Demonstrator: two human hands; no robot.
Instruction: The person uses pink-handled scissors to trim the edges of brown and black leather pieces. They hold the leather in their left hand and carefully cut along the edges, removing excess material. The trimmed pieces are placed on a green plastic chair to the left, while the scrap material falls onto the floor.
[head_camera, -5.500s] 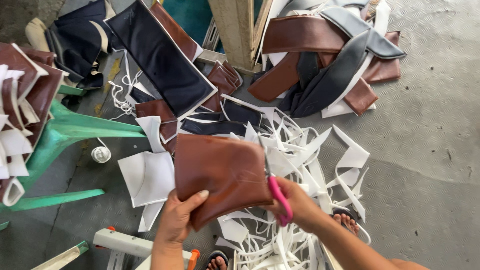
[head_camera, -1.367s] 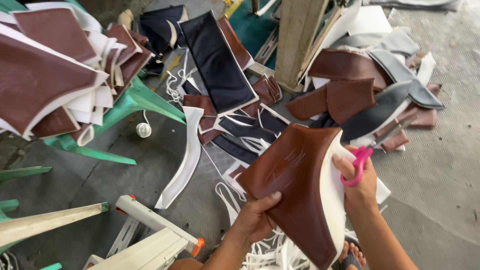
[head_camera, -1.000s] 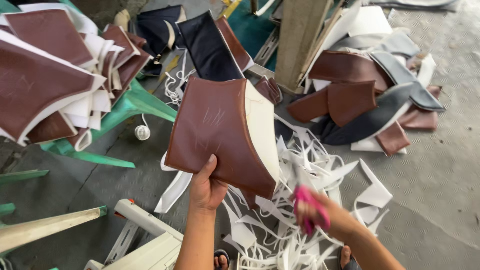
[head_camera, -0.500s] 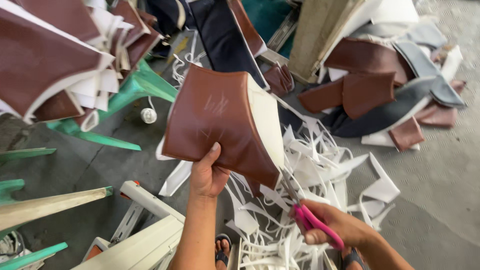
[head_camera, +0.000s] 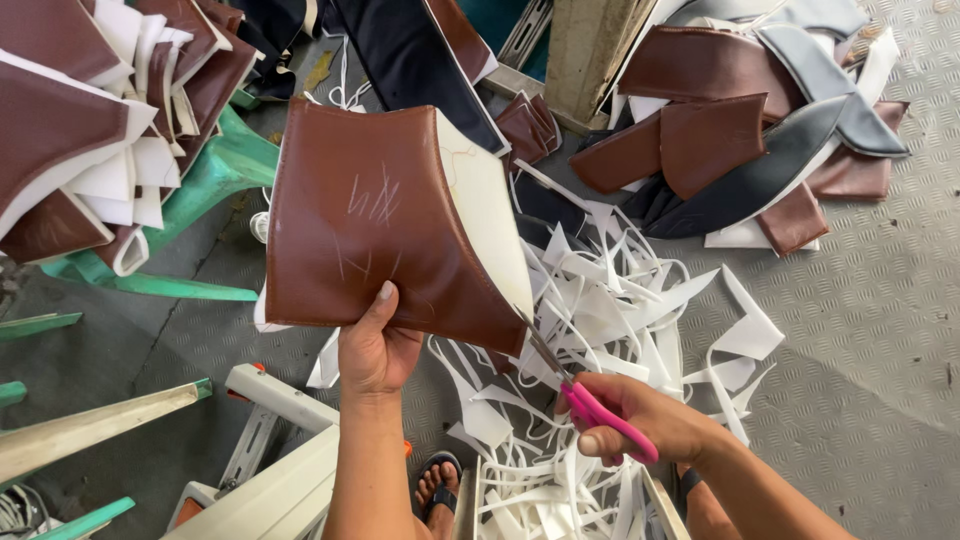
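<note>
My left hand grips the lower edge of a brown leather-like panel backed with white foam, holding it up flat in front of me. The foam sticks out along the panel's right side. My right hand holds pink-handled scissors, and their blades touch the panel's lower right corner where the foam edge starts.
A heap of white foam strips lies on the floor below. Stacked brown panels rest on a green plastic chair at left. More brown and grey pieces lie at top right beside a wooden post. My sandalled foot shows below.
The panel has been turned so its brown face points at me. My right hand has come back up with the scissors, from low over the strips to the panel's lower right corner.
</note>
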